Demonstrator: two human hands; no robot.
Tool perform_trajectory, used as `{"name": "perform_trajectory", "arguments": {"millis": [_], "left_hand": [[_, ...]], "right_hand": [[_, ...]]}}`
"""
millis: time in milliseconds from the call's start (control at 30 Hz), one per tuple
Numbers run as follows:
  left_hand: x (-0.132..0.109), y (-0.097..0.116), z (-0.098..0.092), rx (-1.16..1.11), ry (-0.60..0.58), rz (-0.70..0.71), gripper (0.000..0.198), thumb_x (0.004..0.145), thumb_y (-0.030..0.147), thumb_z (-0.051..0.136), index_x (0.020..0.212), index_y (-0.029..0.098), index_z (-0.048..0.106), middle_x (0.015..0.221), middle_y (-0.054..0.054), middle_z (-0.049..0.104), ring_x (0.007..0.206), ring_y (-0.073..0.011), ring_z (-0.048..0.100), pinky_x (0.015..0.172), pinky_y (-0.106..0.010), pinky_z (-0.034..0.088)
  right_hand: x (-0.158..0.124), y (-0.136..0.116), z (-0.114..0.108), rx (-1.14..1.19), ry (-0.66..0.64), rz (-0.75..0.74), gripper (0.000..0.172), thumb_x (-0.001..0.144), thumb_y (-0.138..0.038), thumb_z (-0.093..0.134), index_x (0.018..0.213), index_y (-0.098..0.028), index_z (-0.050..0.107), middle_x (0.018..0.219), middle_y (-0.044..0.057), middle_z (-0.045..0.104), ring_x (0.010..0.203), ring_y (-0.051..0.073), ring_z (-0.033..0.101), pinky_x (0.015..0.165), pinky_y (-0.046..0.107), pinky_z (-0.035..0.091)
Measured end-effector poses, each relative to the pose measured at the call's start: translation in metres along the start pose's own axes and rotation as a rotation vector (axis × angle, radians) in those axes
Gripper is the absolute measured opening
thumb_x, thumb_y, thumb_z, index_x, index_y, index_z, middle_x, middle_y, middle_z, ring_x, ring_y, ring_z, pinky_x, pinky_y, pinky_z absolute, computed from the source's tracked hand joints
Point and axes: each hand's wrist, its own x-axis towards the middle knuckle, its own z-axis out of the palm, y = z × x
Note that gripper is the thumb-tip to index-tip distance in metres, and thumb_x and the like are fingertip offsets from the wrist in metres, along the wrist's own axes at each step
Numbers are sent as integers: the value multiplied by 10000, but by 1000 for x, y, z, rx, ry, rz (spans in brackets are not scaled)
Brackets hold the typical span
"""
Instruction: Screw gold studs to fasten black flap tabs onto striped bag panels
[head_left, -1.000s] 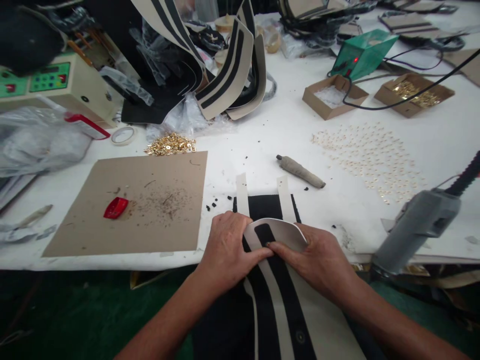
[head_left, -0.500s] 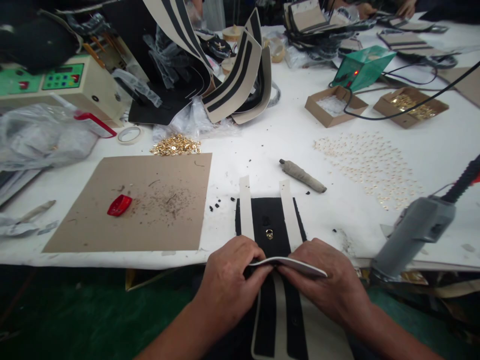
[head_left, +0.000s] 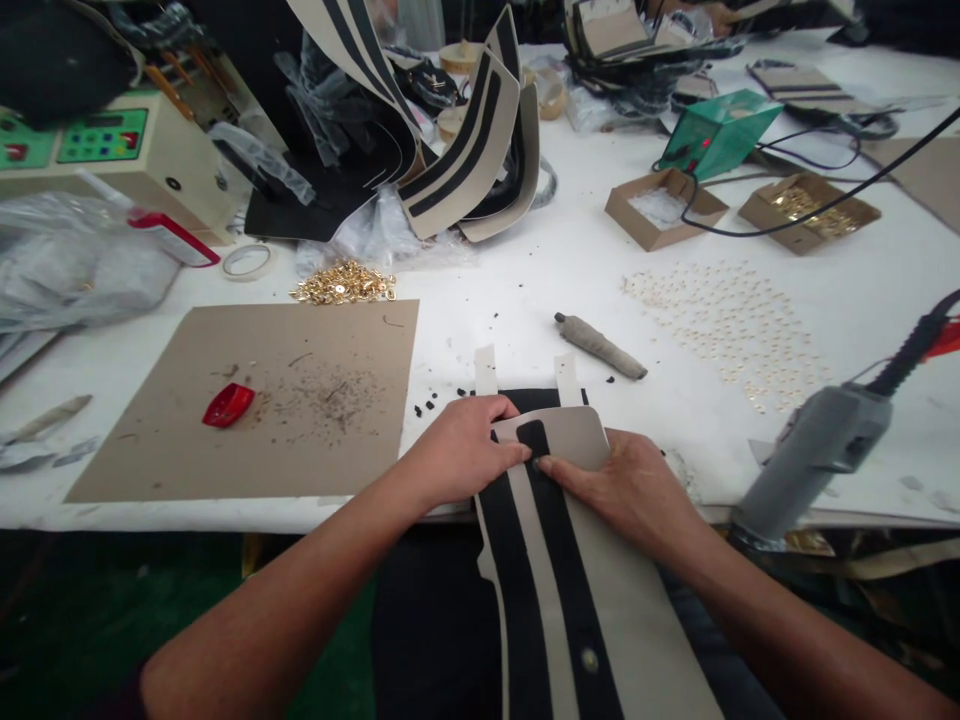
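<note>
A beige panel with two black stripes [head_left: 544,570] runs from the lower edge of the view up to the table's front edge. My left hand [head_left: 469,445] pinches its upper left side, thumb on top and fingers behind. On its upper right side my right hand [head_left: 630,485] grips it, thumb pressed near the right stripe's top. Both thumbs nearly meet there. A small round metal piece [head_left: 589,660] shows lower on the right stripe. Under the panel's top edge lies a black piece [head_left: 517,400] with two beige strips [head_left: 486,370]; the panel covers most of it.
Right of my hands stands a grey corded tool [head_left: 817,465]. A wrapped stick [head_left: 600,345] lies ahead. To the left are a brown board [head_left: 172,400] with a red dish [head_left: 229,405] and gold fittings [head_left: 345,283]. Small boxes [head_left: 664,230] and a green device [head_left: 716,135] stand at the back right.
Both hands have moved forward with the panel's end, which was edge-on and now lies flatter, its striped face showing. The gold ring fitting on the black piece is now covered.
</note>
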Motion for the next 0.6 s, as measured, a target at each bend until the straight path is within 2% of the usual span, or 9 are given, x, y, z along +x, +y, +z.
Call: {"name": "perform_trajectory", "arguments": {"millis": [167,400,533,600], "left_hand": [[10,-3,-1,44,-33,62,121,740,265,720,853,223,711,810,2,738,761,-201,668,623,-300,408],[8,-2,2,77,11,80,116,744,232,699,860,224,708,837,-10,753,767,-212,678,624,-307,412],[-1,0,2,107,55,82,126,754,223,718,878,237,704,849,-2,755,776,-220,679,625,-311,416],[-13,0,5,106,94,107,135,780,214,722,908,253,703,849,15,753,766,-212,677,627,-307,419]], "right_hand": [[2,-3,2,-108,4,1,236,864,-459,696,851,-237,772,827,58,795,784,281,742,635,329,483],[3,-7,2,-124,3,8,245,862,-462,693,841,-229,766,821,68,790,785,286,737,626,332,479],[0,-4,3,-104,3,-8,222,865,-445,709,825,-231,756,789,49,778,737,264,723,607,324,468],[-10,3,7,-76,54,-80,220,871,-437,725,799,-229,737,750,29,758,678,236,699,595,318,452]]}}
